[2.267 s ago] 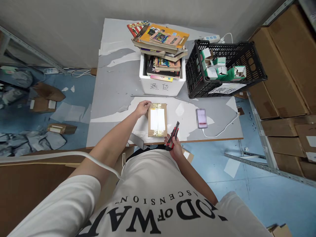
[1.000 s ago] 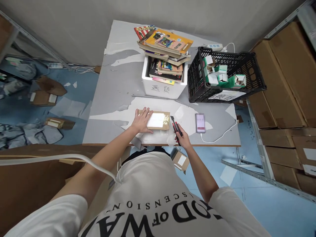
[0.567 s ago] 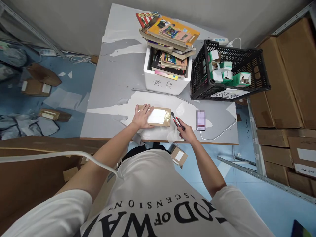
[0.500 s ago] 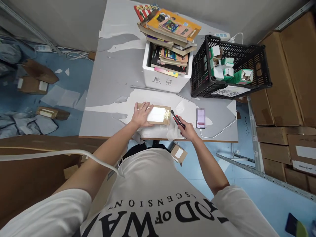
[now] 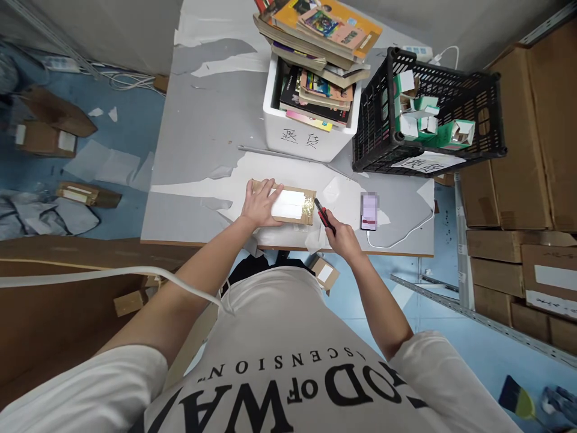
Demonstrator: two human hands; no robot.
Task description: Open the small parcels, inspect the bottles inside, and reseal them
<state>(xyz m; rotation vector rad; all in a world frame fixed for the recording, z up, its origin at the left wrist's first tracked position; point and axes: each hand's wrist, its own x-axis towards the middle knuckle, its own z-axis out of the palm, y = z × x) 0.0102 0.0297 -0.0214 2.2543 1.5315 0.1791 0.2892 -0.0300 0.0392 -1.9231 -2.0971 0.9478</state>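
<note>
The box (image 5: 293, 204) lies flat on the worktop (image 5: 205, 123), close to the near edge, its long side running about from nine to three o'clock. On its top is a white label, and shiny tape (image 5: 308, 208) goes over the end at three o'clock. The left hand (image 5: 261, 205) rests on the end at nine o'clock; its grip is widely spread, with the fingers over the box. The right hand (image 5: 341, 238), at four o'clock, has its grip closed around the cutter (image 5: 325, 219). The tip of the cutter points to eleven o'clock, just beside the taped end; whether it touches, I cannot tell.

At three o'clock from the box, well apart, lies a phone (image 5: 369, 211) with a white cable (image 5: 399, 243). Toward twelve o'clock stands a white bin (image 5: 293, 137), piled with books (image 5: 331, 36). At two o'clock, beside the bin, stands a black crate (image 5: 374, 129), which holds green-and-white cartons (image 5: 455, 134).
</note>
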